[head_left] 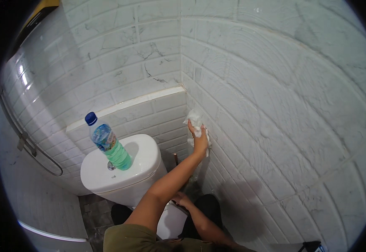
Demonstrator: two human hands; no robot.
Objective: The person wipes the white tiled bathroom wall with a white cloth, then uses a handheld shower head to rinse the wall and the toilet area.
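Observation:
My left hand [197,135], at the end of an outstretched arm, is closed around a crumpled white cloth [194,116]. It presses the cloth to the tiled wall [267,122] on the right, close to the corner. Parts of the cloth stick out above and below the fingers. Lower down, my right hand [182,199] is beside the toilet [171,222], near my knee. The left forearm partly covers it, and its fingers do not show clearly. Wet-looking streaks and ridges cover the right wall.
A clear plastic bottle [116,152] with a blue cap and green liquid stands on the white toilet tank [141,145]. A narrow ledge [128,103] runs along the back wall. At left hangs a shower hose [48,161]. Dark tiles [95,214] form the floor.

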